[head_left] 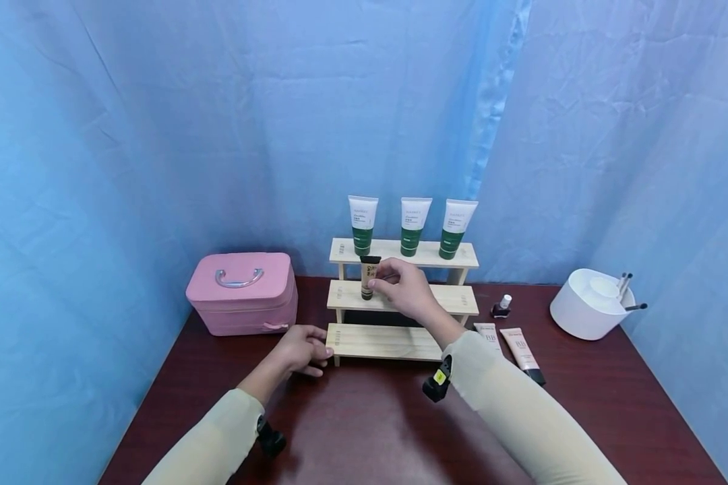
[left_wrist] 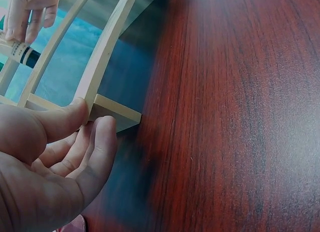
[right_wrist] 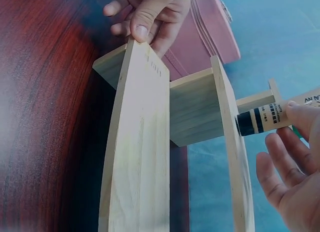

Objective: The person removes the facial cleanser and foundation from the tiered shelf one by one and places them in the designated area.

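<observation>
The small tube [head_left: 367,277] is pinched upright by the right hand [head_left: 405,291] near the left end of the middle shelf [head_left: 347,295]; the lowest shelf [head_left: 382,341] is gripped by the left hand [head_left: 303,348]. The black cap [head_left: 367,295] is best seated flat before release.

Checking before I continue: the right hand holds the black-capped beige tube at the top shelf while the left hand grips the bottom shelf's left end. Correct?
Wrong shelf: the head view shows the right hand holding the black-capped beige tube at the middle shelf; the left hand grips the bottom shelf.
</observation>
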`<state>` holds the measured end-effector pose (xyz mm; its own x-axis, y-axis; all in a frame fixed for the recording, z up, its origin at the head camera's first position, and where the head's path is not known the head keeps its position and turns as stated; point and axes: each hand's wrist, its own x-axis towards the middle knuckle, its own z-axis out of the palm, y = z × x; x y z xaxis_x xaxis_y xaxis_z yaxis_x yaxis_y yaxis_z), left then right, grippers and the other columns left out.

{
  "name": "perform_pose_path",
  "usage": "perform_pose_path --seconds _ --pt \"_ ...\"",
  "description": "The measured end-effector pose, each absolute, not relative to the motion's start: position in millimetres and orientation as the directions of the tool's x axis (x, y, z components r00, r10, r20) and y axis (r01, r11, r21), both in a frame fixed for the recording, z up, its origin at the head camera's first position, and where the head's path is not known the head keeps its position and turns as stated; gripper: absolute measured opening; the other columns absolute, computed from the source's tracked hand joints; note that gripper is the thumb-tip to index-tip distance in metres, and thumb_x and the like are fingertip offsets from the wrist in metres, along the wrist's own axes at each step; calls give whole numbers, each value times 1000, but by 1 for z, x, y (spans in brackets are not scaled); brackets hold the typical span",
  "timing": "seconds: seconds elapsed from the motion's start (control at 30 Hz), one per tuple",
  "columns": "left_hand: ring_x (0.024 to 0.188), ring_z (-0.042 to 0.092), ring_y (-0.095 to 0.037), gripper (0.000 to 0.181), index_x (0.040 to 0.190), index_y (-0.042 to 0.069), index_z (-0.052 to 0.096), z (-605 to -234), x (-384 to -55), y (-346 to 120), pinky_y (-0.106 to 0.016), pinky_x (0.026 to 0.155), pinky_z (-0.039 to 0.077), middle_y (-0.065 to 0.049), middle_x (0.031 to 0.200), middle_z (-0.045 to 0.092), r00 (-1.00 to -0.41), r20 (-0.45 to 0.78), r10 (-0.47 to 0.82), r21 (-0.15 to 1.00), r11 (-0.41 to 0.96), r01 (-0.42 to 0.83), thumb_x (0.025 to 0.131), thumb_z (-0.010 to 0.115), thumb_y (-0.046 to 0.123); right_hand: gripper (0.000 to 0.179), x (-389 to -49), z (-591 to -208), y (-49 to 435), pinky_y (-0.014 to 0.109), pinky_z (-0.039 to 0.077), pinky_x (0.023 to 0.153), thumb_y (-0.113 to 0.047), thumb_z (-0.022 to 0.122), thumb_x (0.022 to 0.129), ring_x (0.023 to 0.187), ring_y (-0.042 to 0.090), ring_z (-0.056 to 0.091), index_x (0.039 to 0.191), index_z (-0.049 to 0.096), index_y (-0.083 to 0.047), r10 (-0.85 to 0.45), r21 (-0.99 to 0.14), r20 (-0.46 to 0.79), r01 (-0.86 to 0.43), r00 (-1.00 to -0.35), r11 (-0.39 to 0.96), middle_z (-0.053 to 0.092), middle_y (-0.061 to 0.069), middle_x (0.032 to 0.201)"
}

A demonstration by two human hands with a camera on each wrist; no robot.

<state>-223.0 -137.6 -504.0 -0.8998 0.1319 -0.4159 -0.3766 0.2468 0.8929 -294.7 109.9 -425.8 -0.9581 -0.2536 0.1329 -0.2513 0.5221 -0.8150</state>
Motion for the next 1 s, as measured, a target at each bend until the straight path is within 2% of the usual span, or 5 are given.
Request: perform_pose_path --seconds 0.43,0.63,0.73,0.87,1.0 --pt "74 66 -23 41 128 -8 56 -505 -223 -138 -40 61 65 -13 91 69 -906 -398 143 905 224 -362 90 72 -7 36 -285 -405 169 47 63 81 -31 75 96 102 26 69 123 66 -8 -219 -889 118 -201 -969 412 69 12 118" --pt "75 66 -23 42 129 -8 56 -503 -222 -137 -40 61 65 -14 92 69 -905 -401 143 904 223 -366 90 71 -7 38 -276 -402 221 43 64 80 -30 72 98 98 24 72 124 63 -3 -157 -862 141 -199 -977 466 67 17 117" --pt "75 66 -23 43 130 -9 55 -501 -222 -138 -40 62 65 -14 93 69 -906 -398 145 905 225 -361 90 72 -7 43 -269 -403 249 40 65 74 -35 72 98 87 20 73 125 64 -3 -111 -851 131 -169 -985 498 67 18 113" --pt "75 65 -24 44 131 -9 55 -501 -221 -139 -40 62 65 -15 94 69 -907 -393 150 907 228 -355 90 72 -6 46 -257 -407 285 31 63 67 -37 71 98 76 16 72 128 64 -4 -68 -832 128 -145 -989 536 70 13 108" --pt "76 65 -24 44 131 -9 55 -502 -221 -139 -40 62 65 -15 95 68 -907 -392 152 907 229 -354 90 72 -5 46 -245 -415 317 29 62 65 -38 67 100 74 15 71 132 64 -5 -33 -787 124 -119 -992 605 72 7 101"
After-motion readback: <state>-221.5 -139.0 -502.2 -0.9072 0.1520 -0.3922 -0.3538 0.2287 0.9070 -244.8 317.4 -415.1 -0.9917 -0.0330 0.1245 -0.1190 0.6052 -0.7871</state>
